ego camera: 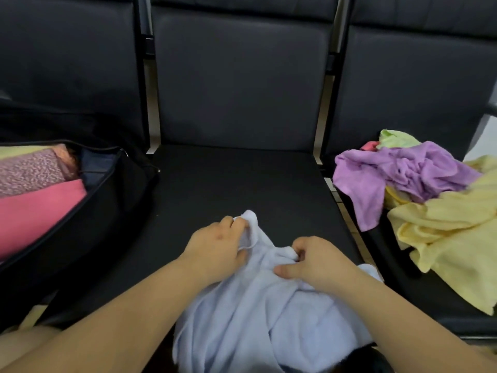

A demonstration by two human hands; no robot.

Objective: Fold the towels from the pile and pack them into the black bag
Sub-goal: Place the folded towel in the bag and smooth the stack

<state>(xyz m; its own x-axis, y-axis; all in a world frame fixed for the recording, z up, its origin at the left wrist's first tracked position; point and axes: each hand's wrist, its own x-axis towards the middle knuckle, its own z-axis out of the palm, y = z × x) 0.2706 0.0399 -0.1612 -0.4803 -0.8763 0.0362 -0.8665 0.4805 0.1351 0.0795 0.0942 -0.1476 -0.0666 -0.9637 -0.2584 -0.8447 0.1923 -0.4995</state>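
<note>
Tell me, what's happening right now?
Left hand, right hand: both grip crumpled pale blue towel. Black bag open, partly packed. Nothing in the way.

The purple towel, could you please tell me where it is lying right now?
In the head view, the purple towel lies on the right-hand seat, atop the pile beside the yellow towel, with a green towel behind it.

The dark padded middle seat (pixel 236 184) lies bare through the frame's centre, an open lane between the open black zip bag (pixel 88 211) at left and the crumpled pile of purple and yellow towels (pixel 419 189) at right. The upright dark seat backrest (pixel 239 82) closes off the upper frame.
</note>
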